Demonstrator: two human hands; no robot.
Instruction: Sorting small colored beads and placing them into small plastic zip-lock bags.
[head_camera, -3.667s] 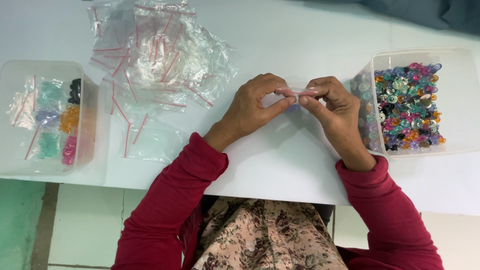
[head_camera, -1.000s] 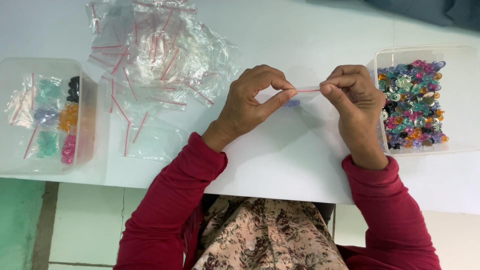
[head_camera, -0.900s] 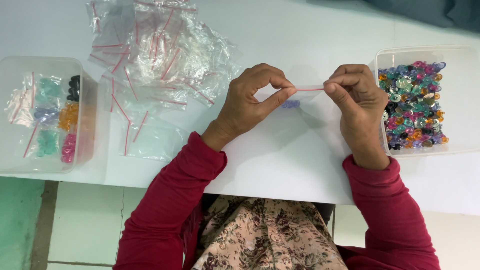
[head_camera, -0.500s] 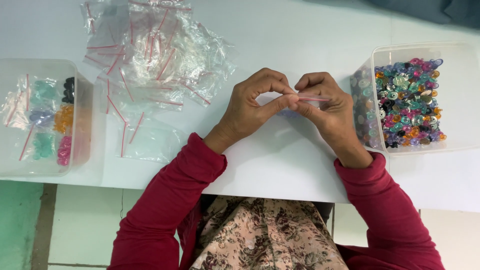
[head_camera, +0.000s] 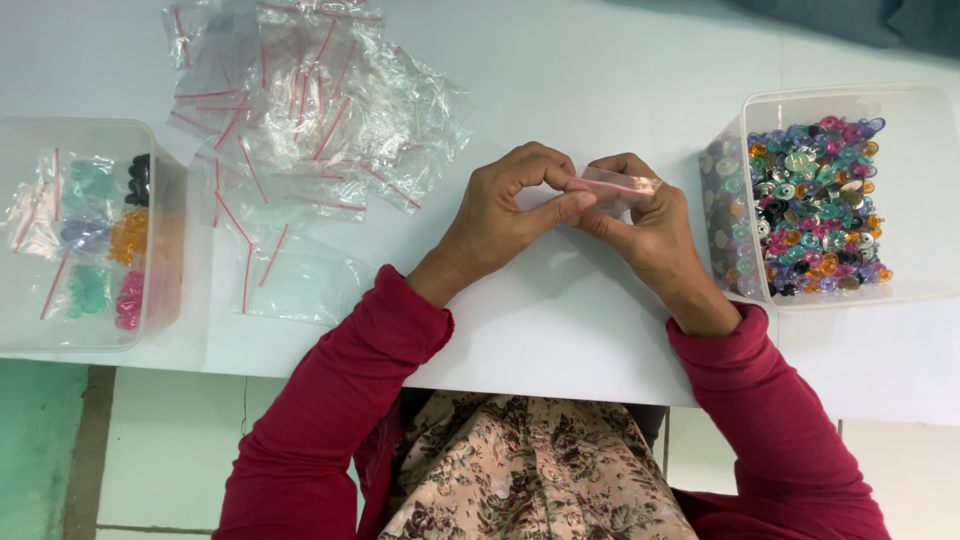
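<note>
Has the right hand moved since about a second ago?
Yes. The right hand has drawn left, away from the bead container, and now meets the left hand.

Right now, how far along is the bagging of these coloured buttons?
Done: a few filled bags lie in the left tub, sorted by colour. In hand: the left hand and right hand pinch one small zip bag between them. Left: the right tub holds many loose buttons, and a heap of empty bags waits.

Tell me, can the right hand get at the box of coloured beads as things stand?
Probably yes: the right hand lies just beside the open box of beads, nothing between them, though it pinches a small bag with the left hand.
</note>
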